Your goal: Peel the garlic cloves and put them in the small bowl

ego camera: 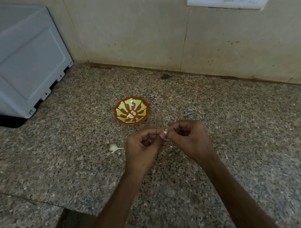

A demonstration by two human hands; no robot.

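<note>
Over the middle of the counter [242,148], the left hand [144,151] and right hand [189,139] met, fingers curled, both pinching one garlic clove [165,132] between their tips. It looked small, light and firm, its papery skin probably slippery, best nipped at one end. Just left lay another garlic piece [114,148]; beyond, toward the counter's back edge, the small bowl [139,103] held peeled cloves [130,115]

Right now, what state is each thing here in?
Bowl: upright on the counter, holding a few peeled cloves.
Garlic clove: pinched between both hands, mostly hidden.
Left hand: pinches the garlic clove.
Right hand: pinches the garlic clove.
Garlic piece: lying loose on the counter.
</note>
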